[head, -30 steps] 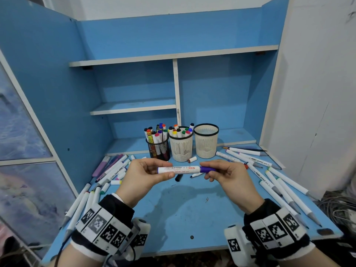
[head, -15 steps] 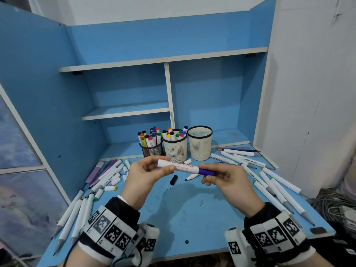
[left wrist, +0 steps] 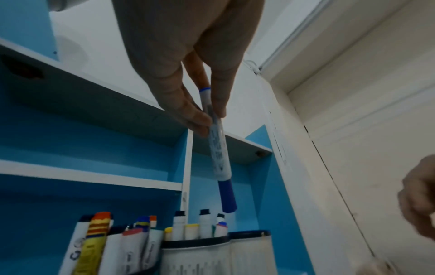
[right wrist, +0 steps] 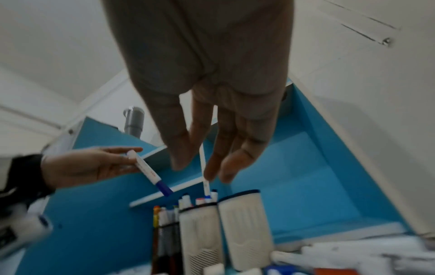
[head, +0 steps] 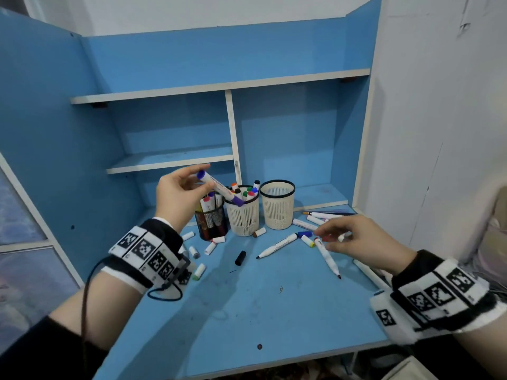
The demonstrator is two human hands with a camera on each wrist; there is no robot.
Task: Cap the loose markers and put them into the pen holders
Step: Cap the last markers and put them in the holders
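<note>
My left hand (head: 201, 178) pinches a white marker with a purple cap (head: 219, 189) near its rear end. The marker tilts cap-down just above the middle white holder (head: 242, 218), which is full of capped markers. In the left wrist view, thumb and fingers (left wrist: 200, 119) pinch the marker's barrel (left wrist: 219, 158) above the holders. My right hand (head: 333, 238) hovers low over loose markers at the right, fingers straight, holding nothing. The right wrist view shows that hand (right wrist: 204, 158) open and the marker (right wrist: 150, 173) to the left.
A black mesh holder (head: 211, 223) with markers stands left of the middle one; an empty white holder (head: 277, 209) stands to the right. Uncapped markers (head: 277, 246) (head: 327, 257), a black cap (head: 240, 257) and several small caps lie on the blue desk (head: 247, 311).
My right hand let go of the purple-capped marker and moved right, down to the loose markers. My left hand raised the marker and turned it cap-down over the middle holder.
</note>
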